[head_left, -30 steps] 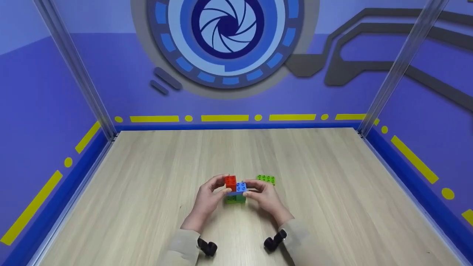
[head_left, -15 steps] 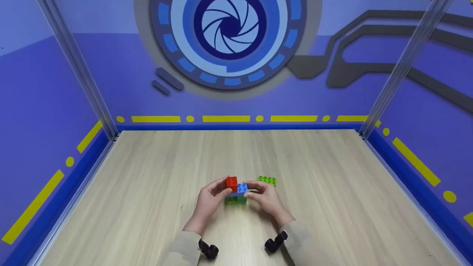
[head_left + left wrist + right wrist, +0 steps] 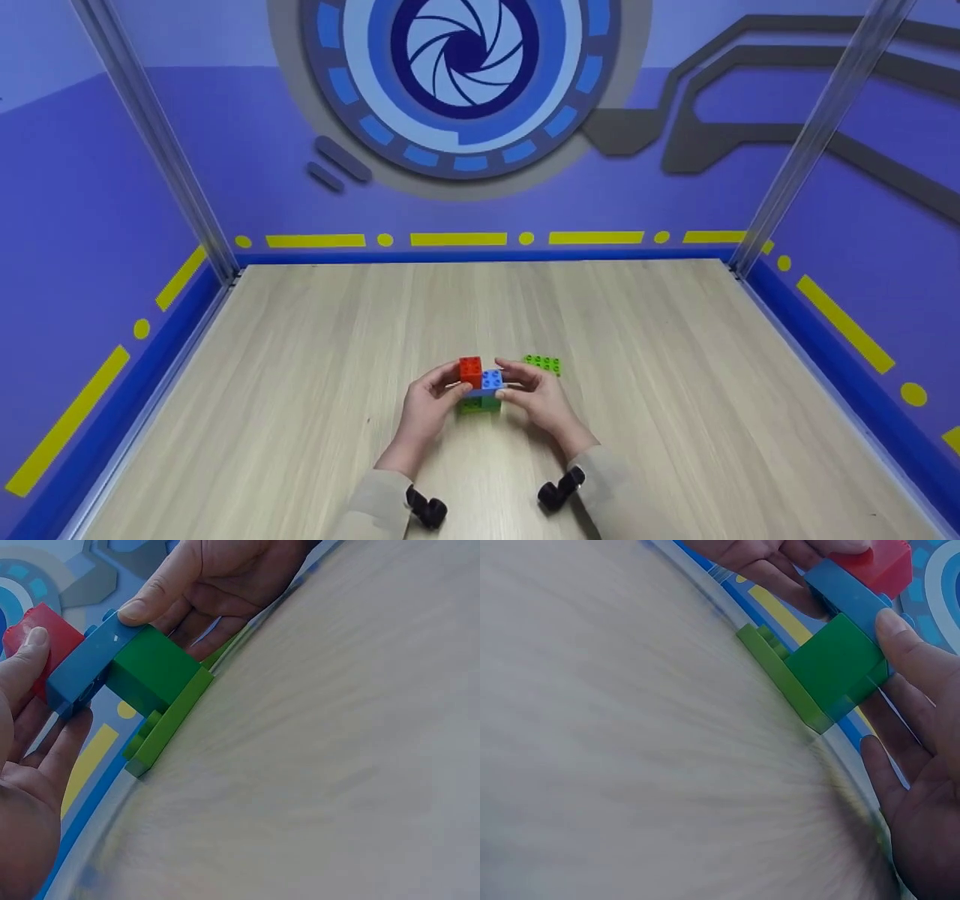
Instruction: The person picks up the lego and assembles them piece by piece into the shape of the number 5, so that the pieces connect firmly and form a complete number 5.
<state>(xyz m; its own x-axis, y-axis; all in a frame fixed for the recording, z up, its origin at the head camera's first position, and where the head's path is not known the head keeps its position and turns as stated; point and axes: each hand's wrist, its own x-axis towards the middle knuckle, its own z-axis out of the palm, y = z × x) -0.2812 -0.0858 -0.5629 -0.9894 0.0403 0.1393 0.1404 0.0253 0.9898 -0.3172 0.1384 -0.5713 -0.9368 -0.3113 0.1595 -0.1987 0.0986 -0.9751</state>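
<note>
A stack of toy building bricks stands between the two hands near the front middle of the table. Its base is a light green plate (image 3: 176,716), which carries a darker green brick (image 3: 836,664). Across the top lies a blue brick (image 3: 491,379), overhanging to the left, with a red brick (image 3: 470,370) on that overhanging end. The left hand (image 3: 426,406) grips the red brick, its thumb on the near side and fingers under the blue overhang. The right hand (image 3: 546,399) holds the right end of the blue brick, thumb in front; its index finger is raised behind.
A second light green plate (image 3: 543,364) lies on the wooden table (image 3: 360,322), just behind the right hand. Purple-blue panels (image 3: 187,150) wall in the back and sides. Black wrist cameras (image 3: 561,489) sit at both sleeves.
The right index finger has lifted slightly off the back of the blue brick. Both hands and the stack otherwise keep their places; the head view shifts a little.
</note>
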